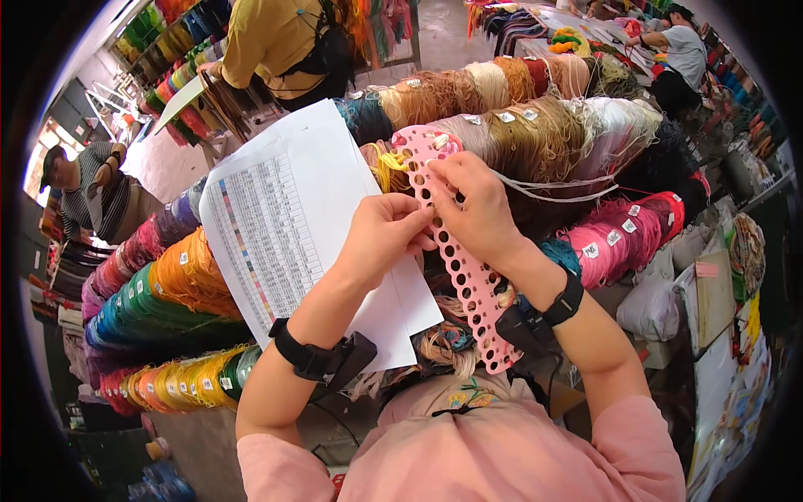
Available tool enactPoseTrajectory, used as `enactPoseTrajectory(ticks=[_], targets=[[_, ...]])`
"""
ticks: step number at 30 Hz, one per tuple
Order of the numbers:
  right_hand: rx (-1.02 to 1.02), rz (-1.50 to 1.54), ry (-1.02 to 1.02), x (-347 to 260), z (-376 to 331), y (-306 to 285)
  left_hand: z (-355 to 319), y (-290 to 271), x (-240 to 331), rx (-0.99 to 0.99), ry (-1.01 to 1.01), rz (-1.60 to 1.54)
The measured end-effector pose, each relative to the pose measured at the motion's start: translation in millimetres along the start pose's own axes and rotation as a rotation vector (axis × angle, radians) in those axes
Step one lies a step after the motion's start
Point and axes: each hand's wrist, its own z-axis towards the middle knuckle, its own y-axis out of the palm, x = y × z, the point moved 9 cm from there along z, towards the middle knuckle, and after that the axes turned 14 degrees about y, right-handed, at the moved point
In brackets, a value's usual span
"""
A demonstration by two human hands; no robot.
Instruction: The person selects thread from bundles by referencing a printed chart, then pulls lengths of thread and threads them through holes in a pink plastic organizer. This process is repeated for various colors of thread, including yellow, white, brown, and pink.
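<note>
A long pink strip with rows of punched holes (pixel 474 303) slants down toward my chest, a few thread ends looped at its top. My left hand (pixel 381 236) is closed at the strip's left edge, thumb and forefinger pinched together. Across the strip's upper part, my right hand (pixel 478 209) is closed too, its fingertips bent down onto the strip. What either pinch holds is too small to make out. White threads (pixel 556 186) trail off to the right from beside my right hand. Under my left wrist lie white paper sheets, the top one with a printed colour table (pixel 263 243).
Rows of labelled thread hanks surround me: brown and white ones (pixel 535 134) ahead, pink ones (pixel 606 243) right, orange and green ones (pixel 188 272) left. A person in yellow (pixel 272 42) stands ahead; others are at far left (pixel 104 188) and far right (pixel 684 52).
</note>
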Motion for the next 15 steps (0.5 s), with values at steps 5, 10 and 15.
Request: enactPoseTrajectory(ticks=[5, 10, 15], targets=[[-0.034, -0.081, -0.116, -10, -4, 6, 15, -15, 4, 0.044, 0.081, -0.168], [-0.053, -0.133, -0.121, -14, -5, 8, 20, -13, 6, -0.018, 0.064, -0.097], [-0.065, -0.185, -0.123, -20, 3, 10, 25, -25, 18, 0.07, 0.187, 0.026]])
